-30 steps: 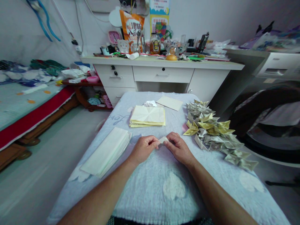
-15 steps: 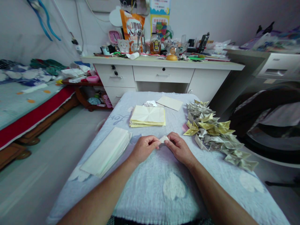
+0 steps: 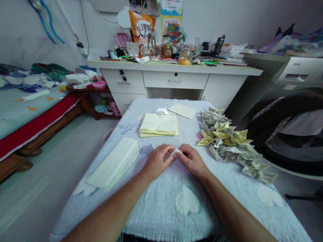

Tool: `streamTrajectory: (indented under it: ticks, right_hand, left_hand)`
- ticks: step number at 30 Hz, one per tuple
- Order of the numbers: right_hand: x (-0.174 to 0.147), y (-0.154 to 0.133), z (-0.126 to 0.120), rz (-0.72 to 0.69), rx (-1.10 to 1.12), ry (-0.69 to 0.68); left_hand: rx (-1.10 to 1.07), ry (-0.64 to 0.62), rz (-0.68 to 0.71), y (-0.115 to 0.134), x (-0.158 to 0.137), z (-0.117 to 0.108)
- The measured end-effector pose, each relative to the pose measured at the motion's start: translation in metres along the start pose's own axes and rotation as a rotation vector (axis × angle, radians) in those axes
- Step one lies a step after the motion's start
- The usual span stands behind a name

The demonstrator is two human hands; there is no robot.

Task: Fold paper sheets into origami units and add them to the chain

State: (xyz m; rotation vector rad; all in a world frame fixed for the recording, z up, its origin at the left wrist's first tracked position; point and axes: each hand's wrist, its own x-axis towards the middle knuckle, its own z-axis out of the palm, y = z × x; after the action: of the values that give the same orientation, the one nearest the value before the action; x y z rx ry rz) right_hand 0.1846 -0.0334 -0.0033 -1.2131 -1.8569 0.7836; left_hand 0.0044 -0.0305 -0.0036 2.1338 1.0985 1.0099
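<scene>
A small piece of folded white paper (image 3: pixel 175 153) is pinched between my two hands, just above the cloth. My left hand (image 3: pixel 158 160) grips its left side with thumb and fingertips. On the other side my right hand (image 3: pixel 191 159) has its thumb on top and its fingers behind. Much of the paper is hidden by the fingers. Beyond the hands lies a stack of cream and yellow paper sheets (image 3: pixel 158 123). Left of my left hand is a pile of long folded white paper (image 3: pixel 114 163). Several rows of folded paper pieces (image 3: pixel 227 143), grey and yellow, stand to the right.
A pale blue patterned cloth (image 3: pixel 161 208) covers the table. Behind the stack lie a crumpled white paper (image 3: pixel 161 111) and a flat cream sheet (image 3: pixel 182 110). A cluttered white desk (image 3: pixel 174 79) stands beyond, a bed (image 3: pixel 32 107) at left, a washing machine (image 3: pixel 297 70) at right.
My left hand has shifted slightly, its fingers now higher and closer over the folded paper. The paper is tilted differently and less of it shows. My right hand has barely moved.
</scene>
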Motion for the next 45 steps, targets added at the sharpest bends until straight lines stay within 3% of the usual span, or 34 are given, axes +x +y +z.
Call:
streamTrajectory:
  ticks: [9, 17, 26, 36, 45]
  right_hand:
    - [0.000, 0.000, 0.000, -0.003, -0.007, -0.023]
    - [-0.003, -0.004, -0.002, -0.008, -0.016, -0.040]
    - [-0.001, -0.005, -0.001, -0.014, 0.012, -0.034]
    - [-0.002, -0.005, -0.001, -0.028, 0.028, -0.035]
    - [-0.003, -0.006, -0.002, -0.029, 0.030, -0.036]
  left_hand:
    - [0.027, -0.038, 0.031, 0.003, -0.001, -0.001]
    - [-0.213, -0.012, -0.153, 0.003, 0.004, 0.000]
    - [-0.504, -0.096, -0.318, -0.007, 0.005, 0.003]
    - [-0.627, -0.151, -0.390, -0.003, 0.007, 0.000]
    - [-0.662, -0.126, -0.400, -0.005, 0.007, 0.000]
